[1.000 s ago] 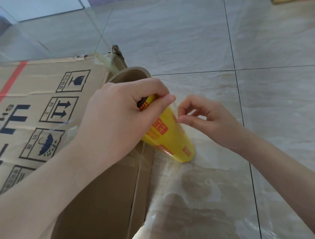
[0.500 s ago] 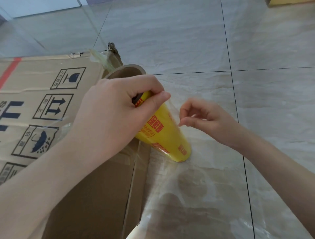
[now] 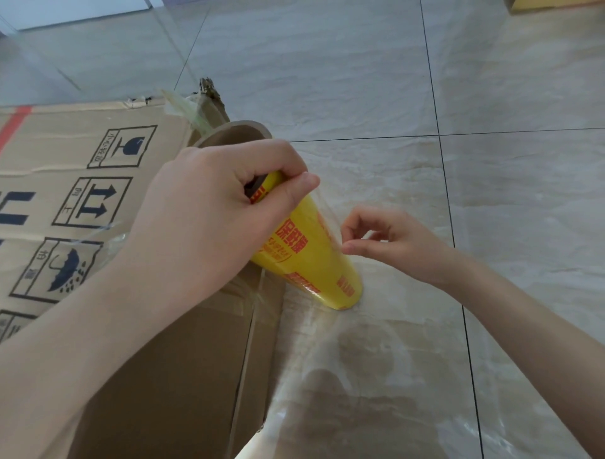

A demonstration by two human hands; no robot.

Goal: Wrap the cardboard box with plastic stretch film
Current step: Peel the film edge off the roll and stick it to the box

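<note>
A large cardboard box (image 3: 75, 183) with printed handling symbols fills the left side; clear film lies over its near corner. My left hand (image 3: 209, 209) grips the upper end of a yellow stretch-film roll (image 3: 311, 262) with red print, which stands tilted on the floor beside the box corner. The roll's brown cardboard core (image 3: 229, 134) sticks out above my fingers. My right hand (image 3: 389, 242) is at the roll's right side, thumb and forefinger pinching at the clear film edge (image 3: 330, 216). A sheet of clear film (image 3: 343, 376) stretches down toward me.
Beige floor tiles (image 3: 360, 82) with dark grout lines surround the box. A yellowish object (image 3: 556, 4) sits at the top right edge. A white surface (image 3: 82, 9) lies at the top left.
My right hand's fingertips shifted slightly lower along the roll's right side. The left hand keeps its grip on the roll's top. The view drifted a little.
</note>
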